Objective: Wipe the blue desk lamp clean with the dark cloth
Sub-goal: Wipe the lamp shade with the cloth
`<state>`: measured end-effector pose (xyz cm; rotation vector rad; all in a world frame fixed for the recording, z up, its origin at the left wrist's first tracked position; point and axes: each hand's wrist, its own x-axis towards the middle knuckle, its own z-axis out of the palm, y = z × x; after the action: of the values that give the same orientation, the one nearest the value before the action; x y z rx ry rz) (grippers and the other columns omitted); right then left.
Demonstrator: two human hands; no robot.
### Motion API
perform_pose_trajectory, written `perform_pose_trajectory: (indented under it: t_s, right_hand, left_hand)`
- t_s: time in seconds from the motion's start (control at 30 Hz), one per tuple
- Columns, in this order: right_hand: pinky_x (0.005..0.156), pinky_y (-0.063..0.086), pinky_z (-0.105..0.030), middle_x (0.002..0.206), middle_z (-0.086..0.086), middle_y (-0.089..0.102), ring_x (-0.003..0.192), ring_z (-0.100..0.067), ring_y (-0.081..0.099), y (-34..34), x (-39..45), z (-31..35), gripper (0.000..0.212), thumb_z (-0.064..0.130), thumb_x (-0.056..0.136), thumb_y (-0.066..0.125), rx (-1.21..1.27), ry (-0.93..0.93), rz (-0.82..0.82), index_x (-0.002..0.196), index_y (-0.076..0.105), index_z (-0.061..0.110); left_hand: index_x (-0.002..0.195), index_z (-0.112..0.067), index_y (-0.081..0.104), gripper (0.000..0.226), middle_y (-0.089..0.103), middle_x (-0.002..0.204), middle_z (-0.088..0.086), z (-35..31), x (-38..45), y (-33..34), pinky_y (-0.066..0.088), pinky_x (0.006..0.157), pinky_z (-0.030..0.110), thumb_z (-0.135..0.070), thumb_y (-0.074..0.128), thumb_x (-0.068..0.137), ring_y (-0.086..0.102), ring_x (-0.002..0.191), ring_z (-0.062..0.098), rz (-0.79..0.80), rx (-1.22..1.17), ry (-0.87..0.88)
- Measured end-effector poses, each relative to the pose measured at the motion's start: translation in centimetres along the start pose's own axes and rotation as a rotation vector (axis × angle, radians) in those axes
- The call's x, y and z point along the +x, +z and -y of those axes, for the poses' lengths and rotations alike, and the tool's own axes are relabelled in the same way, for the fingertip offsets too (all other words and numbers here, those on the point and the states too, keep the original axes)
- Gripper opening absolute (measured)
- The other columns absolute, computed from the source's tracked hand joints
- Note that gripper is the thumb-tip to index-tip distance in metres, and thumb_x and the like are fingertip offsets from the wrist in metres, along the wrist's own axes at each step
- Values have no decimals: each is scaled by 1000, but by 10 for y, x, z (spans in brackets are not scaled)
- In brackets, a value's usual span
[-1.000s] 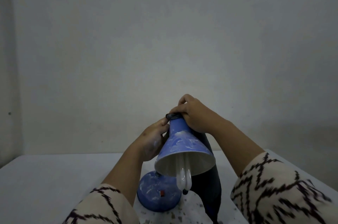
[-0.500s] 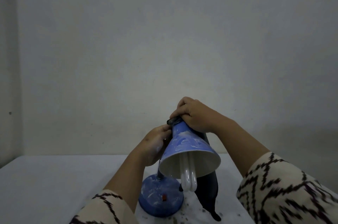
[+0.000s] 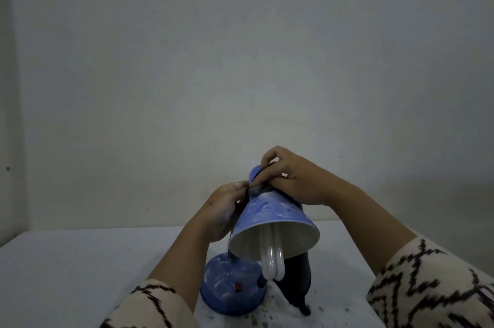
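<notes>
The blue desk lamp [image 3: 270, 220] stands on the near part of a pale table [image 3: 66, 274], its round base [image 3: 230, 287] streaked with white and its shade tilted toward me, the white bulb [image 3: 272, 260] poking out. The right hand [image 3: 291, 180] curls over the narrow top of the shade, fingers pinching the dark cloth [image 3: 296, 279] there; the cloth hangs down behind the shade to the table on the right. The left hand [image 3: 227, 210] cups the shade's left side, thumb up by the neck. Crumbs and white dust [image 3: 278, 309] lie near the base.
</notes>
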<state>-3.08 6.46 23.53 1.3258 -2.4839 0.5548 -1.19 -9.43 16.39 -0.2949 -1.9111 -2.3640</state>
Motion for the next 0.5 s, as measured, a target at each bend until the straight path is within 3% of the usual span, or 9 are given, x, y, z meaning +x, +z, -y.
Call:
perform_pose_trajectory:
  t_s: [0.13,0.3,0.37,0.5]
  right_hand:
    - [79,34,-2,104,-1,40,97,-11,44,8,6,-10,31,10,95,43,126,135,-160,113,66,21]
    - [86,43,-24,93,4,49,96,-17,52,17,7,-11,31,10,96,42,269,233,-287,114,65,19]
    - [84,44,-17,102,-2,49,97,-14,52,20,1,-12,30,9,95,43,329,216,-278,112,66,21]
    - [80,43,-7,97,6,46,91,-2,50,17,-13,-13,33,2,92,47,461,145,-166,98,70,24]
  left_hand:
    - [100,-11,64,33,63,95,9,0,3,-2,54,70,29,-28,36,99,61,85,20,3,-133,-48]
    - [102,-11,64,39,65,98,8,-1,6,0,50,79,33,-40,40,96,60,88,23,6,-47,-34]
    - [99,-13,66,35,65,101,8,-1,6,1,51,79,33,-37,41,96,60,92,23,6,-34,-19]
    - [96,-18,68,34,67,103,5,-1,6,-2,55,76,30,-37,39,96,63,92,22,8,-31,-3]
